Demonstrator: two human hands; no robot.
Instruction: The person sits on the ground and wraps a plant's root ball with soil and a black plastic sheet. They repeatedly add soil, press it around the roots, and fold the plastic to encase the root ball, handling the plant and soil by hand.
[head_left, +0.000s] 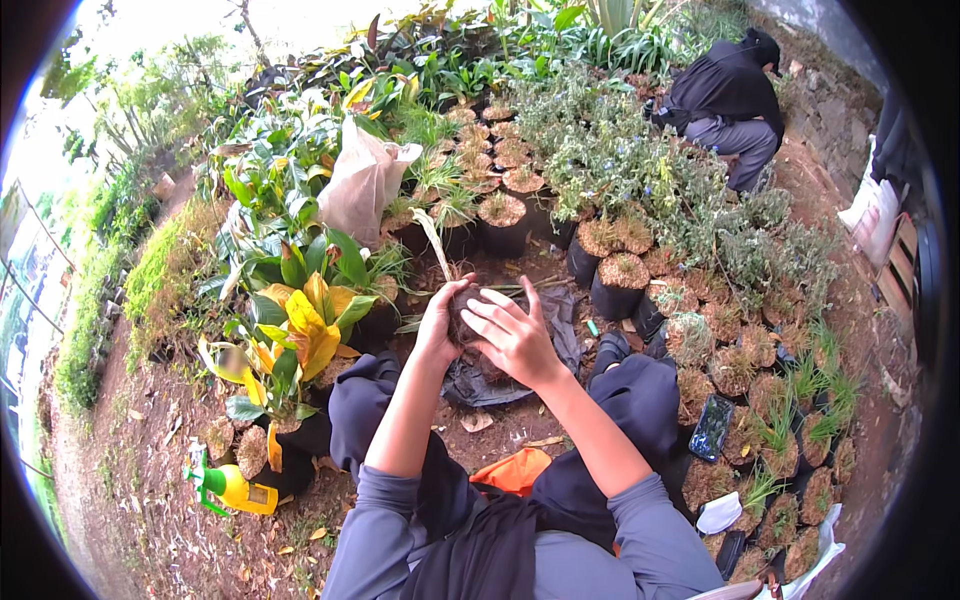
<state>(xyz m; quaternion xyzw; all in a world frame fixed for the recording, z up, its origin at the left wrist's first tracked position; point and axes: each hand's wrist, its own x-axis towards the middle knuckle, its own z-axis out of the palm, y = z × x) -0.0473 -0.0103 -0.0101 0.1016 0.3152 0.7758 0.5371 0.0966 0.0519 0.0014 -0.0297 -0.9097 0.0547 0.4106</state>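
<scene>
Between my two hands is a brown, fibrous root ball (463, 309). A pale, thick stem (433, 238) rises from its top and leans up to the left. My left hand (437, 324) cups the ball from the left side. Against its right side lies my right hand (517, 339), fingers spread and hiding much of it. Below the hands, a crumpled black plastic grow bag (566, 319) lies on the soil between my feet; dark material in it is partly covered by my hands.
Potted leafy plants with yellowed leaves (309, 330) stand left, near a yellow spray bottle (244, 491). Black grow bags topped with dry fibre (624, 274) crowd ahead and right. A phone (711, 427) rests on pots at right. Another person (724, 105) crouches at upper right.
</scene>
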